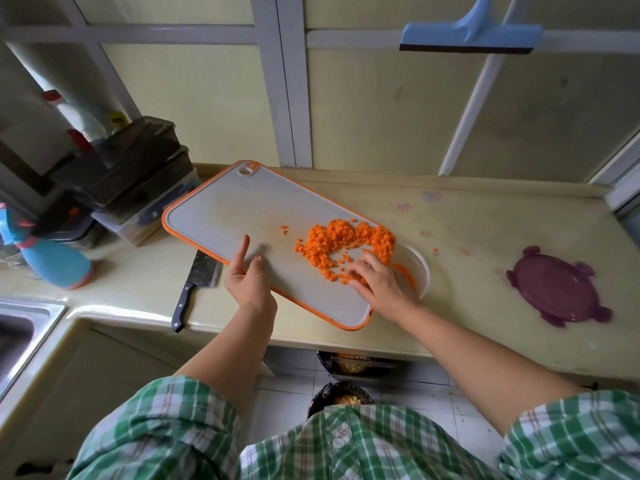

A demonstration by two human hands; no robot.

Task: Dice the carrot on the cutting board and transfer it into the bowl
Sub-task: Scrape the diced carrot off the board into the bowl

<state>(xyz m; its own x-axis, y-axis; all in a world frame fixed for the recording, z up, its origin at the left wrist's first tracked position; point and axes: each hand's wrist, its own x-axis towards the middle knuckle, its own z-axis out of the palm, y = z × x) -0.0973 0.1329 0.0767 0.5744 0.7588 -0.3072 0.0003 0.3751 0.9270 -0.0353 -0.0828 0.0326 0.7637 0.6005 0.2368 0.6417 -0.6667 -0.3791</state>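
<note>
A grey cutting board (242, 209) with an orange rim is lifted and tilted, its right end resting over a white bowl (420, 268). A heap of diced carrot (346, 240) lies on the board's right part. My left hand (249, 278) grips the board's near edge, index finger raised. My right hand (381, 282) lies flat on the board with fingers spread among the carrot pieces at the edge above the bowl. Most of the bowl is hidden by the board and my hand.
A cleaver (197, 285) with a black handle lies on the counter left of the board. A purple lid (557, 289) sits to the right. A blue spray bottle (48, 254) and stacked containers (138, 181) stand at the left, a sink (20, 327) at the far left.
</note>
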